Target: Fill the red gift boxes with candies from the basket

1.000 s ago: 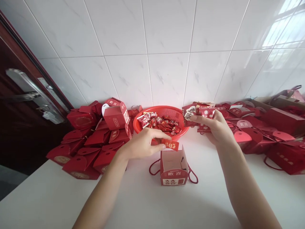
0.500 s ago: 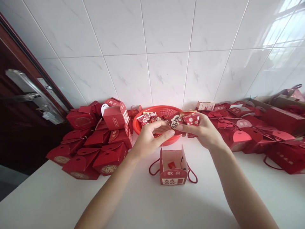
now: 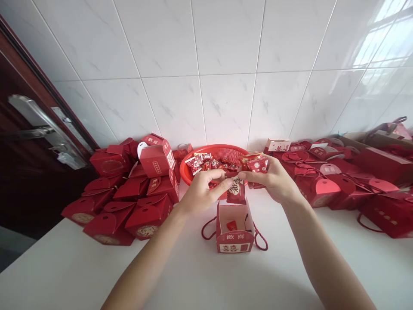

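Between my two hands hangs a dark red candy packet [image 3: 236, 192] with large printed characters, just behind the open gift box. My left hand [image 3: 206, 189] pinches its top edge between thumb and fingers. My right hand [image 3: 274, 178] is closed round several other wrapped sweets, among them a red dotted packet [image 3: 258, 165]; its thumb tip also meets the dark packet's top. Below stands the red gift box [image 3: 235, 237] with its top open, rope handles out to both sides and a small red sweet [image 3: 231, 225] inside.
A red plastic basket [image 3: 222, 150] holding wrapped sweets stands behind my hands, near the tiled wall. Closed red gift boxes [image 3: 111, 221] are piled at the left. More red boxes [image 3: 318, 187] and an open carton [image 3: 380, 161] line the right. A door [image 3: 29, 137] borders the far left.
The dark packet has turned and swung down, so it now hangs below my fingers above the box's back edge. My left hand has closed on its top. The gift box has stayed put.
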`<state>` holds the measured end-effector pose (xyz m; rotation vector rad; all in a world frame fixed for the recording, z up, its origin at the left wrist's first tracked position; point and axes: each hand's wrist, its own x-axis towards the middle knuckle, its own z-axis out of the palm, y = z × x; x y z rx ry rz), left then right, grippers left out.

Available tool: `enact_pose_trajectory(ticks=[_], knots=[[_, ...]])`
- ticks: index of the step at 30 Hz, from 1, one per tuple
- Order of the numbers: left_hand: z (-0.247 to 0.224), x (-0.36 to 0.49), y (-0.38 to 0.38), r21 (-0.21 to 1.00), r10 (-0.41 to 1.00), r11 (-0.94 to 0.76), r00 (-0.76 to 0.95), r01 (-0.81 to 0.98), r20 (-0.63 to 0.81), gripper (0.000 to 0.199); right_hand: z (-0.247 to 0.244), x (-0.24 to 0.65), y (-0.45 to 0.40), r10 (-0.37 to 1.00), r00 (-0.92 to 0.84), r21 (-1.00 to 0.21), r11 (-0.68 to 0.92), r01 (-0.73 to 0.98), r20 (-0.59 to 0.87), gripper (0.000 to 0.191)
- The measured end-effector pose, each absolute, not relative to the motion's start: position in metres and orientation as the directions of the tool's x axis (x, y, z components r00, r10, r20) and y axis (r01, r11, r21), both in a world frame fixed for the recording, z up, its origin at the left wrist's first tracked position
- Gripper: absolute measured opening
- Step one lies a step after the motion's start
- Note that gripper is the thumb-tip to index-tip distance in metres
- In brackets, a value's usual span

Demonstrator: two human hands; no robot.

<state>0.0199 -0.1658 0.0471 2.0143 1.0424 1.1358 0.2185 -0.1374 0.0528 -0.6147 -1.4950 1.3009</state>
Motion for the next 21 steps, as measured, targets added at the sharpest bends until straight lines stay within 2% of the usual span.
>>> enact_pose_trajectory(ticks=[6, 8, 16, 21], knots=[[0.047, 0.024, -0.168, 0.812, 0.843, -0.498, 0.39, 0.304, 0.371, 0.022, 0.049, 0.214, -0.135, 0.919, -0.065, -0.887, 0.354, -0.296, 0.388, 0.026], [0.046, 0.024, -0.167, 0.803, 0.843, -0.503, 0.387, 0.319, 0.374, 0.021, 0.049, 0.213, -0.135, 0.929, -0.024, -0.883, 0.342, -0.322, 0.368, 0.025], [0.049, 0.012, -0.163, 0.796, 0.844, -0.529, 0.278, 0.295, 0.458, 0.03, 0.059, 0.225, -0.135, 0.928, -0.116, -0.911, 0.314, -0.268, 0.354, 0.025], [0.055, 0.008, -0.166, 0.744, 0.814, -0.561, 0.405, 0.364, 0.416, 0.031, 0.061, 0.23, -0.136, 0.918, -0.23, -0.932, 0.266, -0.245, 0.322, 0.029]])
